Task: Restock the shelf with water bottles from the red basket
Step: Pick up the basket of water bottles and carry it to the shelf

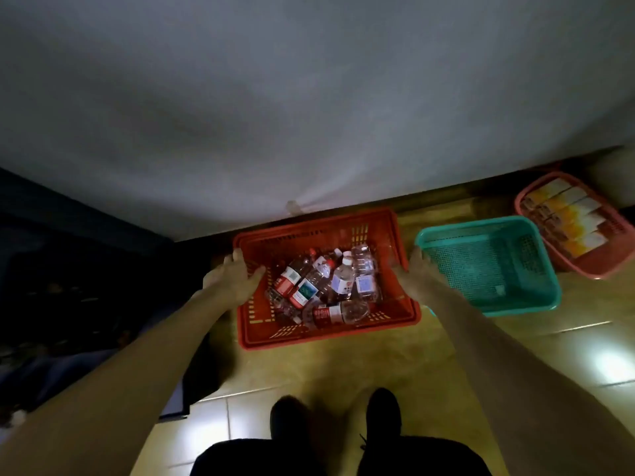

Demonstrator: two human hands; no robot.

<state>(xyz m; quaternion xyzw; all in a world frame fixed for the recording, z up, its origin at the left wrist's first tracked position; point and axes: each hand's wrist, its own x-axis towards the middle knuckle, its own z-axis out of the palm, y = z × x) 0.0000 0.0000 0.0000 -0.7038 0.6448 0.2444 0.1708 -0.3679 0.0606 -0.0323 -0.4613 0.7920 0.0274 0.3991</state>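
The left hand grips the left rim of the red basket: its thumb hooks inside the wall and its fingers curl over the outer edge. The right hand meets the right rim, fingers wrapped round the edge, though blur hides just how they lie. Both bare forearms reach down from the lower corners.

In the basket the bottles lie jumbled on their sides, most with red labels, a couple with pale or blue ones. The basket sits on the tiled floor, close to a grey wall.

Just right of it stands a teal basket, and beyond that a pink basket holding a row of orange-and-white boxes. Two dark shoes show at the bottom. The left side is too dark to read.
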